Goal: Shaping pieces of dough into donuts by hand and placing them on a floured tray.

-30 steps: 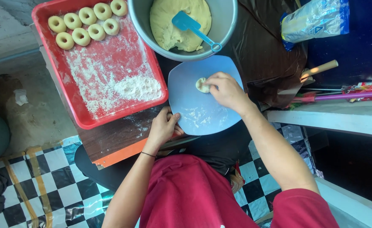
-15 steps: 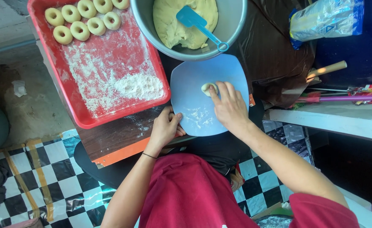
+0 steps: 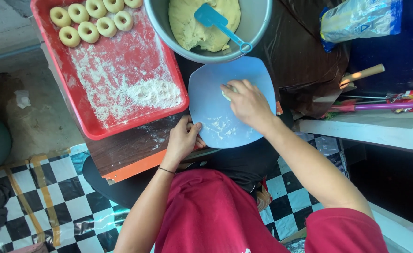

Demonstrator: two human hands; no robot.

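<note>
My right hand point(image 3: 246, 102) presses flat on a small piece of pale dough point(image 3: 226, 93) on a light blue board point(image 3: 215, 122); most of the dough is hidden under the fingers. My left hand point(image 3: 183, 138) grips the board's near left edge, thumb on top. Beyond the board stands a grey metal bowl point(image 3: 258, 23) holding a mass of dough point(image 3: 194, 23) and a blue spatula point(image 3: 218, 23). To the left, a red tray point(image 3: 136, 115) carries several ring-shaped dough pieces point(image 3: 91, 21) and loose flour point(image 3: 152, 91).
A plastic bag point(image 3: 361, 18) lies at the far right on dark sheeting. A wooden handle point(image 3: 363, 74) and a purple stick point(image 3: 379, 107) lie over a white ledge point(image 3: 365, 131). Below is a black-and-white checkered floor point(image 3: 52, 201).
My right hand has slid back toward me over the board with the dough under it, fingers flatter. My left hand stays on the board's edge.
</note>
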